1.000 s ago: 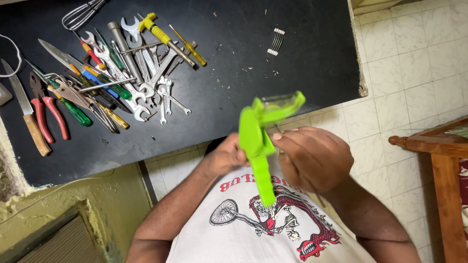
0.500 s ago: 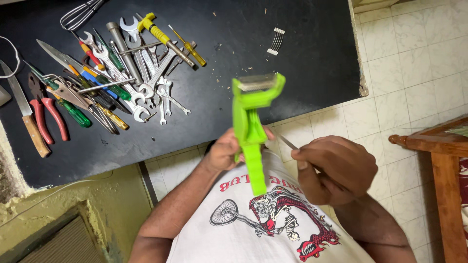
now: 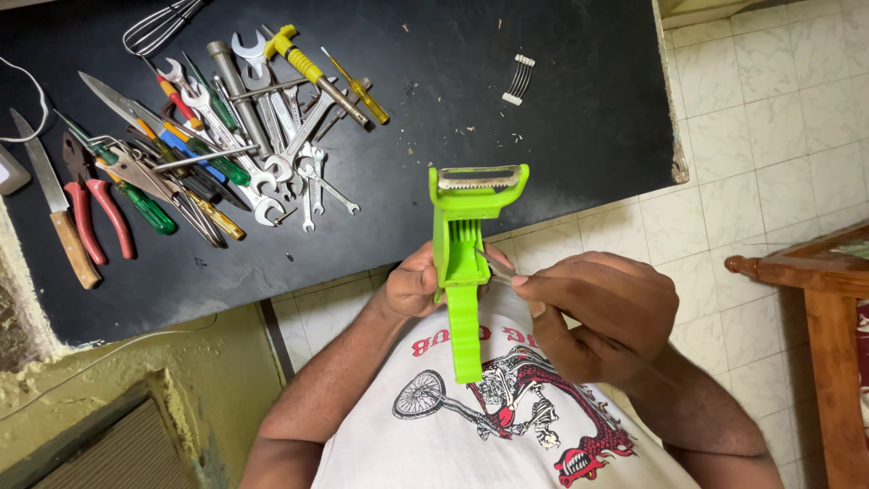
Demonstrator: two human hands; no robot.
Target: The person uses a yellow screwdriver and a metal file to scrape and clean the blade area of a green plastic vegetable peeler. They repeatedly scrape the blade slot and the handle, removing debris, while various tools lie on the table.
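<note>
The green peeler stands upright in front of the person's chest. Its toothed blade head is at the top and its long handle points down over the printed white shirt.

In the head view, the only one, the left hand is closed around the peeler's mid-body. The thumb is to the front and the fingers are wrapped behind, just below a block of slots. The right hand, just beside it, is pinched nearly shut, with thumb and forefinger gripping a thin metal strip. The strip's far end touches the side of the slotted block. Whether it has entered a slot cannot be told.

Beyond both hands lies a black tabletop. A small comb-like set of blades rests straight ahead of the peeler, well apart from it. Ahead and to the left hand's side lie a heap of spanners, red-handled pliers and a wire whisk.

Judging from this, the step in hand is working the strip at the peeler's slots, with the left hand serving as a steady holder. Any further move there calls for a fine, straight push or pull along the slot. The peeler should be kept from twisting, and the fingertips kept off the toothed edge above.
</note>
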